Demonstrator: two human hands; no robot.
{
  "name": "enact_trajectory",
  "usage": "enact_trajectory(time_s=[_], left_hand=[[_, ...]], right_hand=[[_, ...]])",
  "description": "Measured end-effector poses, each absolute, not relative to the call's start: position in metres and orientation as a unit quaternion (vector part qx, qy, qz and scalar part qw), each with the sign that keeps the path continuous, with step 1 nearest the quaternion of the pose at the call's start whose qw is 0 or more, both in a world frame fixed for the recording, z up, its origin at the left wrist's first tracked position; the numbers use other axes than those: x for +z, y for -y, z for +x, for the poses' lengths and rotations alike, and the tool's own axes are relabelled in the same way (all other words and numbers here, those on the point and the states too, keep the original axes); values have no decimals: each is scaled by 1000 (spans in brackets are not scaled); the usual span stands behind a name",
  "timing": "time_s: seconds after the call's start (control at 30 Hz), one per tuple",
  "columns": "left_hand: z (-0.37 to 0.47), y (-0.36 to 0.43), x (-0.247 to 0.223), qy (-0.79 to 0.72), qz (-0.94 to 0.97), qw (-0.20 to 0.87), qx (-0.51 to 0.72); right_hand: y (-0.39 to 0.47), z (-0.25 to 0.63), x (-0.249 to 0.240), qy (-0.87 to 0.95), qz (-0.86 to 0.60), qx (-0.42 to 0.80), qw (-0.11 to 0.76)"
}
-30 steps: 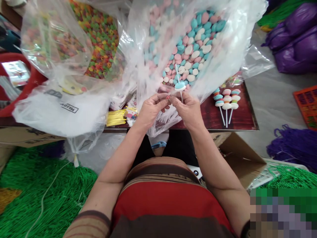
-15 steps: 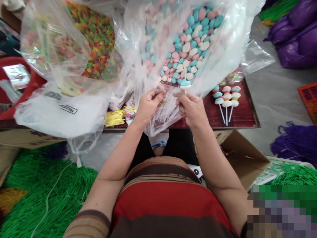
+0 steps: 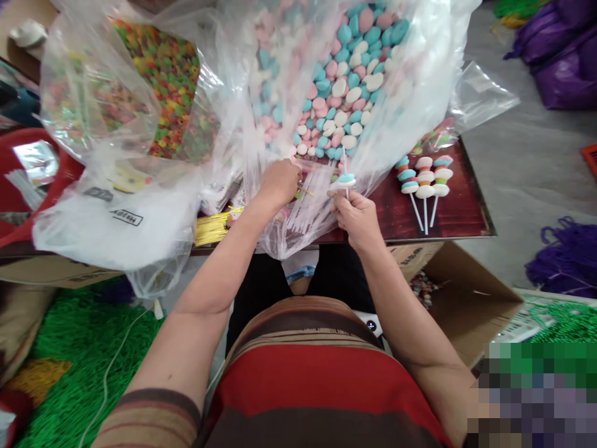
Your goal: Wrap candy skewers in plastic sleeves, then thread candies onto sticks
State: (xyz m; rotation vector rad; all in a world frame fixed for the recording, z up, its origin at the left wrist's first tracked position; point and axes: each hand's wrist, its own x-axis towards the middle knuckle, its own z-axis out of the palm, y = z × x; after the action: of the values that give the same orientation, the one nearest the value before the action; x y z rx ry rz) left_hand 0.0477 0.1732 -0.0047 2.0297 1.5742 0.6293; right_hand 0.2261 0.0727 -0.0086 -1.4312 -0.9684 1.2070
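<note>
My right hand grips a white stick upright, with a blue-and-white candy threaded on it and the stick's tip above. To its left, my left hand is at the near edge of the clear bag of pink, blue and white candies. Its fingers point away and are mostly hidden, so what they touch cannot be made out. White sticks lie between my hands. On the table's right part lie three finished-looking candy skewers on white sticks.
A bag of small colourful ring candies stands at the back left, behind a white printed bag. Yellow ties lie near the table edge. A red basin is far left, an open cardboard box below right.
My left hand has turned and reached slightly forward toward the candy bag. My right hand has lowered a little with the stick, and more of the stick's tip shows above the candy.
</note>
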Motion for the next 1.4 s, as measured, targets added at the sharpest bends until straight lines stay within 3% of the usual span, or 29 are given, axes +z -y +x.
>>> enact_trajectory(time_s=[0.2, 0.4, 0.73, 1.07, 1.27, 1.4], left_hand=[[49, -176, -6, -560, 788, 195, 166], [56, -191, 0, -556, 794, 210, 126], [35, -178, 11, -561, 582, 480, 341], [17, -138, 31, -468, 359, 659, 466], [26, -122, 30, -445, 289, 699, 479], [41, -119, 32, -423, 284, 723, 467]], right_hand=[[-63, 237, 1, 384, -564, 516, 517], [-64, 244, -3, 506, -608, 375, 483], [-91, 229, -10, 665, -654, 251, 259], [-83, 217, -4, 667, -705, 193, 144], [-69, 241, -4, 671, -708, 175, 135], [-65, 257, -8, 654, -701, 208, 192]])
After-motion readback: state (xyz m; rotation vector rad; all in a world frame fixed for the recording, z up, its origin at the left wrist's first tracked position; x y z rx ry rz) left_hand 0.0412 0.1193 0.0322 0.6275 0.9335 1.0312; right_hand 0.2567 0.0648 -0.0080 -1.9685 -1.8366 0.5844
